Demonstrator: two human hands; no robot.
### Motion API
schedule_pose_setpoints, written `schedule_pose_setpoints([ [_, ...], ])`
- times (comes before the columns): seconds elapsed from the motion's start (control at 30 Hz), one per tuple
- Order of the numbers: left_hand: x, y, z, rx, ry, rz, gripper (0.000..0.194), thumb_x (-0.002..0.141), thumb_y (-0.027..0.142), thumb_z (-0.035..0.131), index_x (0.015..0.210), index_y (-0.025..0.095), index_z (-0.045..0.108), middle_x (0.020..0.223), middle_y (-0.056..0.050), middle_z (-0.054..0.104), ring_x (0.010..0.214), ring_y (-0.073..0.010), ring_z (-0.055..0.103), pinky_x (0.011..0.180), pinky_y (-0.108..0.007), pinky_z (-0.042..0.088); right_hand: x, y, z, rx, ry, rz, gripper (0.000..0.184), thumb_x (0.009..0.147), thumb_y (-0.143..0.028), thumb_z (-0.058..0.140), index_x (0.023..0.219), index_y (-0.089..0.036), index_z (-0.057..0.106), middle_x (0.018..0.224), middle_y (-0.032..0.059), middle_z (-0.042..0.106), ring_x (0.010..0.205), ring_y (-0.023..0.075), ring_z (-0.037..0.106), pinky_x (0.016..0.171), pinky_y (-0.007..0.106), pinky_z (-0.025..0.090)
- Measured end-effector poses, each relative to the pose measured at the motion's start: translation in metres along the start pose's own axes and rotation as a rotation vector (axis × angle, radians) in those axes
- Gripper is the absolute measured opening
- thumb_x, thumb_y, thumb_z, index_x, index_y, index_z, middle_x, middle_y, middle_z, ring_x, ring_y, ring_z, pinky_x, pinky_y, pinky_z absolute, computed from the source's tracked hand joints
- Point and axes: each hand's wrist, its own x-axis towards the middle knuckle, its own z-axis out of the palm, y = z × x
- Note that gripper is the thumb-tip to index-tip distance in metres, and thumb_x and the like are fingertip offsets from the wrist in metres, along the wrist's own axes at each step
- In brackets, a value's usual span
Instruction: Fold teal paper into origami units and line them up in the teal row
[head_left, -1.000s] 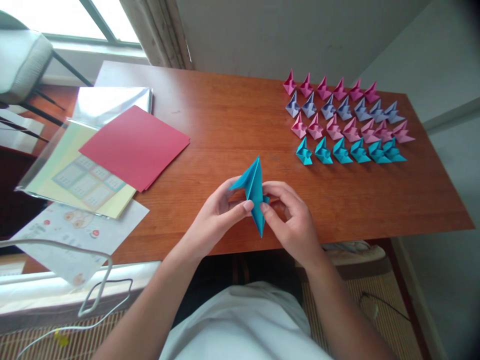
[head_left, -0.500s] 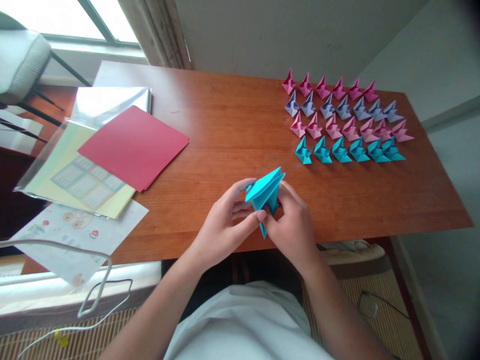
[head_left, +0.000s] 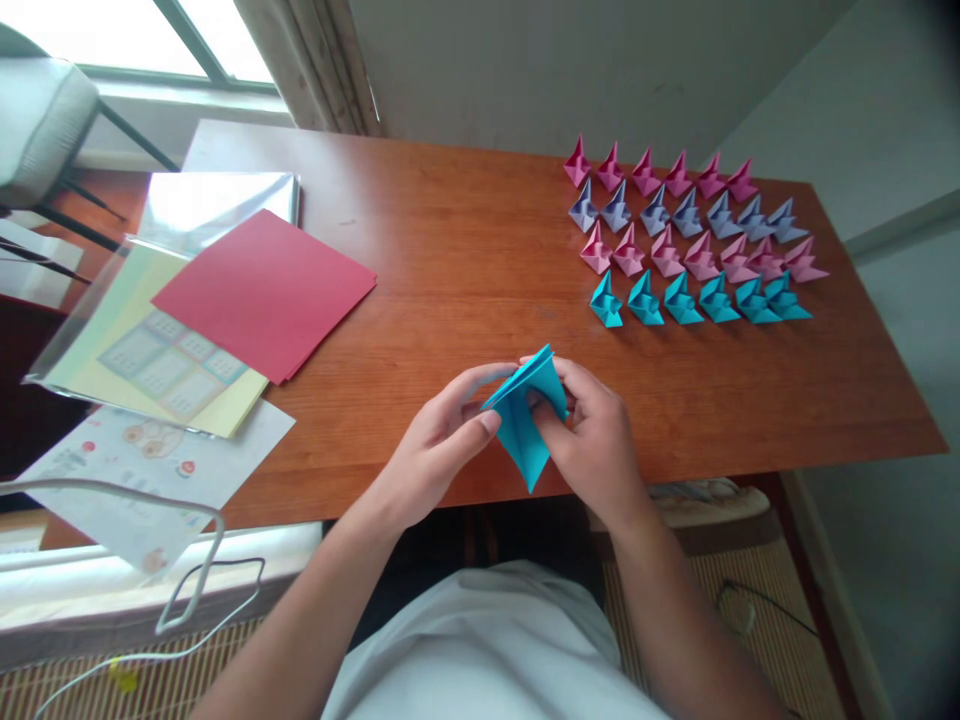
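A turquoise origami piece [head_left: 527, 440] is held between my two hands, above the front edge of the wooden table. Its point hangs down toward me and layered folds run along its upper edge. My left hand [head_left: 442, 440] pinches the left corner, thumb in front and fingers behind. My right hand [head_left: 596, 435] grips the right side, with the thumb pressed flat on the paper's face and the other fingers partly hidden behind. Beyond my right hand stands a row of turquoise folded paper figures [head_left: 681, 302].
Behind the turquoise row are rows of pink [head_left: 701, 258], lilac [head_left: 655, 213] and magenta figures [head_left: 645, 174]. Red paper sheets [head_left: 270, 295] lie at the left over a plastic-sleeved yellow pack [head_left: 221, 405]. A white cable [head_left: 202, 570] runs at the lower left.
The turquoise piece has turned and flattened, so a broad diamond-shaped face now shows. My right thumb has moved up onto it, and my left thumb has shifted to its left corner.
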Motion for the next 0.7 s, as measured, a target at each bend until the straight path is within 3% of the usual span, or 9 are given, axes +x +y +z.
schedule_pose_setpoints([
  [0.37, -0.0002, -0.0060, -0.0047, -0.189, 0.050, -0.061, 0.034, 0.099, 0.036, 0.059, 0.130, 0.025, 0.069, 0.123, -0.005, 0.072, 0.116, -0.0251, 0.065, 0.097, -0.033, 0.053, 0.0009, -0.0032, -0.0030, 0.046, -0.040, -0.003, 0.022, 0.093, -0.015, 0.060, 0.109, -0.023, 0.072, 0.112, 0.0037, 0.074, 0.100, 0.0200, 0.068, 0.084, 0.033, 0.054],
  [0.7, -0.0002, -0.0048, -0.0017, -0.251, 0.095, -0.007, 0.029, 0.095, 0.030, 0.059, 0.118, 0.024, 0.077, 0.119, -0.005, 0.075, 0.108, -0.0227, 0.067, 0.092, -0.029, 0.054, 0.0000, -0.0002, -0.0026, 0.110, -0.047, -0.051, 0.032, 0.089, -0.007, 0.058, 0.109, -0.028, 0.072, 0.112, -0.0010, 0.075, 0.105, 0.0182, 0.068, 0.091, 0.031, 0.053],
])
